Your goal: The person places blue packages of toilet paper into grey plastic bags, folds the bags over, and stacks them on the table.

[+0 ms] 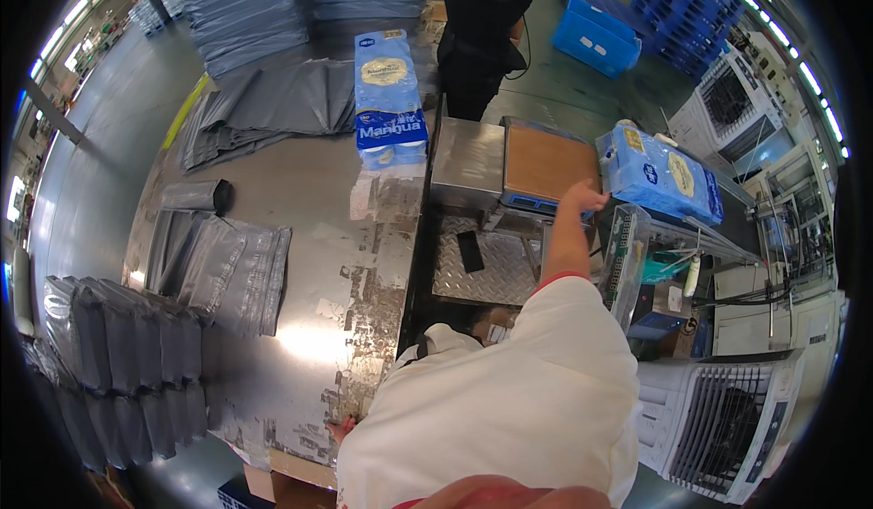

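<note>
My right hand (585, 198) reaches out past the brown-topped platform (551, 165), its fingers apart and nothing seen in them. Close by its fingertips, a blue plastic-wrapped pack of paper rolls (662, 174) lies on the dark conveyor (735, 223); whether they touch cannot be told. My left hand (342, 427) rests low at the edge of the worn metal table (314, 273), partly hidden by my white shirt, fingers loosely spread. A second blue pack (389, 100) lies at the table's far right edge. Flat grey plastic bags (238, 268) are spread on the table's left part.
Grey bundles (127, 354) are stacked at the left, and more grey bag stacks (245, 18) stand at the back. A person in black (477, 45) stands beyond the platform. A black phone-like slab (470, 251) lies on a tread-plate shelf. An air cooler (718, 427) stands at lower right.
</note>
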`<state>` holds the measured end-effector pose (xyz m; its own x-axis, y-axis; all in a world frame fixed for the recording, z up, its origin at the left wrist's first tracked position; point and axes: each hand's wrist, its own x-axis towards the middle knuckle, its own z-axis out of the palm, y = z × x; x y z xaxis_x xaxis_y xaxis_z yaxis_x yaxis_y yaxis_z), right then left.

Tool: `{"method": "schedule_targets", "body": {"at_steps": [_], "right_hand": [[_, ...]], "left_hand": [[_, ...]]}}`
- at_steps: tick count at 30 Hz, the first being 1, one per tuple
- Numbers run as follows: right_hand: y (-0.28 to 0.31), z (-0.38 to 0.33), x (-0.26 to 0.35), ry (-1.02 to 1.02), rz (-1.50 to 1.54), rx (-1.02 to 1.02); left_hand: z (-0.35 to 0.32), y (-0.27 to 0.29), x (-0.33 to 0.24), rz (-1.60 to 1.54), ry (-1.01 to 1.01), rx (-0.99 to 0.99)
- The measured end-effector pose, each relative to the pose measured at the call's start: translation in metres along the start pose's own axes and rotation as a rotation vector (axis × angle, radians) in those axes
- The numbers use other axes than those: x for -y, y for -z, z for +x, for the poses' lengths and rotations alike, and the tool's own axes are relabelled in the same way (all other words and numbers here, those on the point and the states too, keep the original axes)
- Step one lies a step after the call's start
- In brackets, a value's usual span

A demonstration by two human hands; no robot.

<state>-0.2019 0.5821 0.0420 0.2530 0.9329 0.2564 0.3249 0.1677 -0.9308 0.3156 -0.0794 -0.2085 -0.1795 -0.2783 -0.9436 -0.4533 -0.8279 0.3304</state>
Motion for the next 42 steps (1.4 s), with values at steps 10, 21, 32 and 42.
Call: {"method": "schedule_targets", "body": {"at_steps": [10,21,32,42], "right_hand": [[-0.033,0.017,-0.016,0.337,-0.099,0.46],[0.091,-0.183,0.054,1.128,-0.223,1.053],[0.203,-0.456,0.198,1.321,0.289,1.695],[0.076,-0.463,0.175,1.219,0.357,2.095]], "left_hand": [[-0.087,-0.056,-0.014,-0.012,0.022,-0.094],[-0.098,-0.061,0.005,0.022,-0.191,-0.065],[-0.12,-0.085,0.005,-0.003,-0.337,-0.111],[-0.124,-0.1,0.036,-0.014,-0.541,-0.171]]}}
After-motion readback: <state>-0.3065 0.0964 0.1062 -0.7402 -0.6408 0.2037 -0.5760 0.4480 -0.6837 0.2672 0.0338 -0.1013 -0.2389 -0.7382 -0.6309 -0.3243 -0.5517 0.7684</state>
